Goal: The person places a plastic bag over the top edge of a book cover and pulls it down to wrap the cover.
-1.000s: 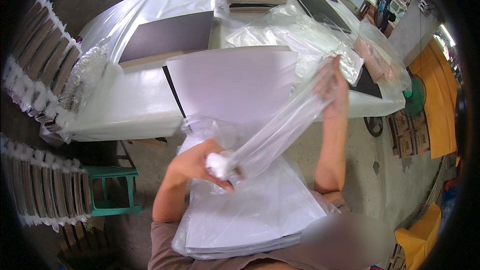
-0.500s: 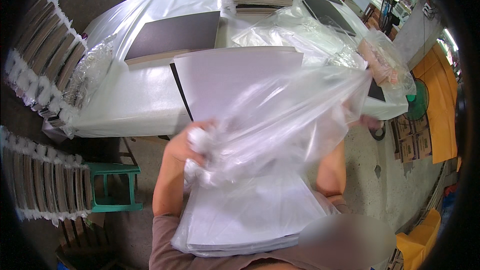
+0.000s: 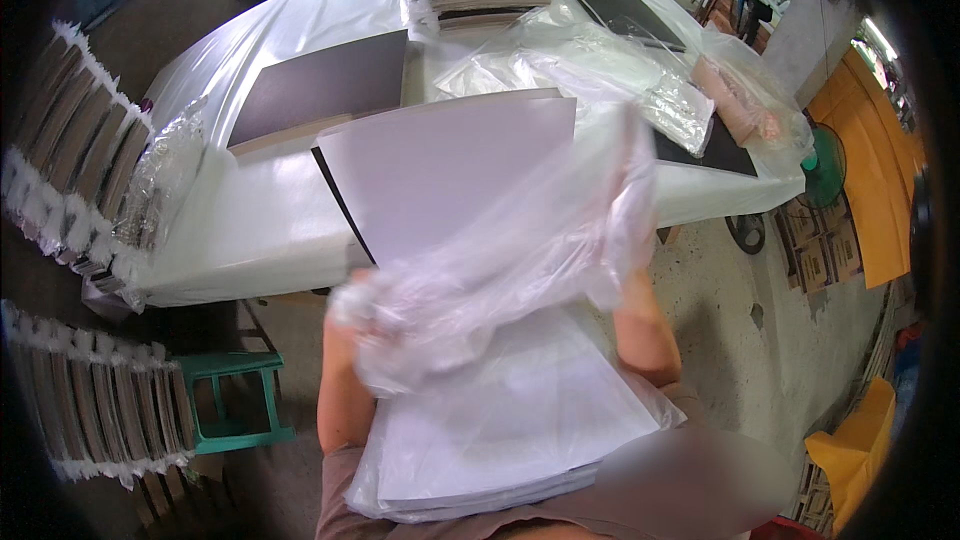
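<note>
A clear plastic bag (image 3: 500, 270), smeared by motion, stretches between my hands above my lap. My left hand (image 3: 358, 308) is closed on its bunched left end. My right hand (image 3: 625, 230) shows only dimly through the film at the bag's right side; its fingers cannot be made out. Behind the bag, a stack of white sheets or boards (image 3: 450, 160) with a dark left edge lies at the table's near edge. Across my lap rests a plastic-wrapped stack of white sheets (image 3: 490, 440).
A dark board (image 3: 320, 90) and crumpled clear plastic (image 3: 590, 60) lie on the film-covered table (image 3: 250, 230). Wrapped stacks (image 3: 80, 130) stand at left, by a green stool (image 3: 235, 365). A green fan (image 3: 825, 165) and cardboard boxes (image 3: 820, 245) are at right.
The bag's right side and my right hand have moved left, inward. My left hand has moved slightly down in the picture. The whole view has shifted a little.
</note>
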`<state>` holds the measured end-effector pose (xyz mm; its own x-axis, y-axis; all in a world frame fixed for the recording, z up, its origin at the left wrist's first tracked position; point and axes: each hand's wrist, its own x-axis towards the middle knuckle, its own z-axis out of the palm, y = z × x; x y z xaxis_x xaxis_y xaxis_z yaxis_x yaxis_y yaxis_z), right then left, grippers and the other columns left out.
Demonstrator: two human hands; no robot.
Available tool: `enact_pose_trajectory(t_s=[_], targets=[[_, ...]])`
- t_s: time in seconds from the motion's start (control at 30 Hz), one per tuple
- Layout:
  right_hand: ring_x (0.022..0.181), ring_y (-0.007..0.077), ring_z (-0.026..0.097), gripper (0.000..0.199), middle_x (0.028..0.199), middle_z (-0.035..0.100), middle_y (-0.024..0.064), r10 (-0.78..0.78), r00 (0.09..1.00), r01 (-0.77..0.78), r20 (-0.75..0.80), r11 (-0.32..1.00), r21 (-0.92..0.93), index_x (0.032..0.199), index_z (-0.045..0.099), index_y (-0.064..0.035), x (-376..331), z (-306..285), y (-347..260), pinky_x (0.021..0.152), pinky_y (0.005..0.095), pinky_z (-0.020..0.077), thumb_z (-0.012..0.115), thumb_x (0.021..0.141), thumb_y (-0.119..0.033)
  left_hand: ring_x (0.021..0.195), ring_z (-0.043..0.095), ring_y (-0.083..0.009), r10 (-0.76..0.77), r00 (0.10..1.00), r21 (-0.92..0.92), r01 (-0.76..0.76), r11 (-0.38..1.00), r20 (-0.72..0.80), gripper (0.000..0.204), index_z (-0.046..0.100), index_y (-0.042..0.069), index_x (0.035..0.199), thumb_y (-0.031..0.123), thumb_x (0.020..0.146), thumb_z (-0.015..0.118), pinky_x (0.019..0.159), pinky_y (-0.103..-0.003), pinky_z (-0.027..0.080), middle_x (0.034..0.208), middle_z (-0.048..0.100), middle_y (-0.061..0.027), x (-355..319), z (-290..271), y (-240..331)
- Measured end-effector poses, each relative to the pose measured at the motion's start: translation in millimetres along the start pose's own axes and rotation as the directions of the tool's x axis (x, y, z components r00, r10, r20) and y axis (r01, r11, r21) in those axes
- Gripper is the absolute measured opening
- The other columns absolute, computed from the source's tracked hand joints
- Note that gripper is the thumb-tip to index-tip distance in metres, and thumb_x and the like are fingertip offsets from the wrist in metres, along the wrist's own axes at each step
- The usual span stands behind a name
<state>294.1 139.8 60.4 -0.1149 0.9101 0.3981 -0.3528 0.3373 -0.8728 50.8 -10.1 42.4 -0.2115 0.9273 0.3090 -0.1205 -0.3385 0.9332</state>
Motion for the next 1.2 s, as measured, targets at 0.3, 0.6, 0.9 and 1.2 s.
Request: enact_pose_trajectory(t_s=[0.3, 0.6, 0.9, 1.2], targets=[[0.072, 0.0139, 0.055, 0.054, 0.087, 0.057, 0.0041, 0.482, 0.684, -0.694, 0.547, 0.660, 0.286, 0.114, 0.045, -0.0058, -29, -7, 14, 0.060, 0.0254, 0.0445, 0.044, 0.082, -0.049, 0.079, 0.055, -0.0214, 0.199, 0.974, -0.675, -0.075, 0.734, 0.108, 0.043, 0.051, 0.000, 0.102, 0.037, 0.079, 0.051, 0.071, -0.032, 0.044, 0.088, 0.057, -0.0094, 17, -21, 20], [0.069, 0.0216, 0.053, 0.069, 0.082, 0.056, 0.0027, 0.272, 0.960, -0.212, 0.068, 0.544, 0.812, 0.108, 0.049, -0.0113, 5, 22, -17, 0.066, 0.0406, 0.0424, 0.037, 0.072, -0.068, 0.071, 0.053, -0.0159, -0.284, 0.956, -0.120, 0.292, 0.949, 0.078, 0.040, 0.050, 0.001, 0.101, 0.030, 0.075, 0.058, 0.060, -0.028, 0.044, 0.081, 0.055, -0.0068, -8, -3, -4], [0.069, 0.0076, 0.052, 0.078, 0.088, 0.058, 0.0029, 0.187, 0.582, -0.561, 0.791, 0.797, 0.225, 0.115, 0.046, -0.0018, 8, -44, -15, 0.063, 0.0244, 0.0358, 0.081, 0.048, -0.020, 0.080, 0.050, -0.0116, -0.174, 0.968, 0.201, 0.210, 0.957, -0.181, 0.064, 0.050, 0.003, 0.109, 0.001, 0.050, 0.073, 0.067, -0.023, 0.042, 0.099, 0.054, -0.0067, 43, -40, 44], [0.061, 0.0144, 0.047, 0.045, 0.084, 0.052, 0.0033, -0.295, 0.955, 0.218, 0.017, 0.666, -0.713, 0.095, 0.058, -0.0092, 53, 17, -22, 0.054, 0.0223, 0.0371, 0.050, 0.056, 0.012, 0.090, 0.050, -0.0279, 0.513, 0.837, 0.924, -0.022, 0.382, -0.192, 0.057, 0.049, 0.005, 0.111, -0.008, 0.056, 0.057, 0.079, -0.030, 0.040, 0.101, 0.047, -0.0117, 106, -14, 38]])
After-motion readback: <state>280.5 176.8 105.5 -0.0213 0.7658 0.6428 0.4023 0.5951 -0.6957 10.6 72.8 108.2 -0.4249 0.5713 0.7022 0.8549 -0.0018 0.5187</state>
